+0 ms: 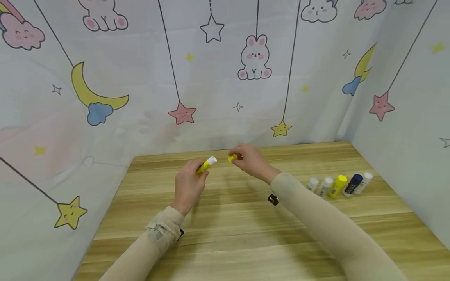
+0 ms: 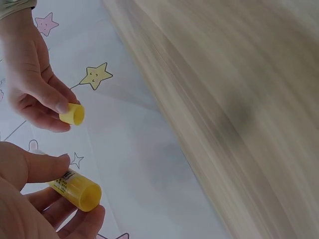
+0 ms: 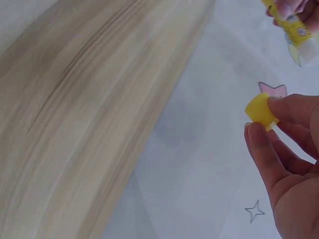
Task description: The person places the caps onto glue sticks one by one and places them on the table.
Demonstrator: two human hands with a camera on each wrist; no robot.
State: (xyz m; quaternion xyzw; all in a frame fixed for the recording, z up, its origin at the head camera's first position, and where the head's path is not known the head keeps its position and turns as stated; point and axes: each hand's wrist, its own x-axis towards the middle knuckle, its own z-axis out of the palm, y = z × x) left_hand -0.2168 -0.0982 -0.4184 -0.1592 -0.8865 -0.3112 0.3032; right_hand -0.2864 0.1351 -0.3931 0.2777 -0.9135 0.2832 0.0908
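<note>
My left hand (image 1: 189, 183) grips a yellow glue stick (image 1: 205, 167) above the table, its white uncapped end tilted up and to the right. In the left wrist view, thumb and fingers wrap the tube (image 2: 76, 189), with its hollow yellow base facing the camera. Across a short gap, my right hand (image 1: 254, 162) pinches the yellow cap (image 1: 232, 158) between thumb and fingertips. The right wrist view shows that cap (image 3: 261, 110) apart from the glue stick (image 3: 295, 31), whose white end points down to the right there.
On the right of the wooden table (image 1: 225, 234) stands a row of several glue sticks: white-capped ones (image 1: 326, 186), a yellow one (image 1: 338, 186) and a dark blue-capped one (image 1: 353, 185). A printed cloth backdrop (image 1: 218, 86) rises behind the table and along its sides.
</note>
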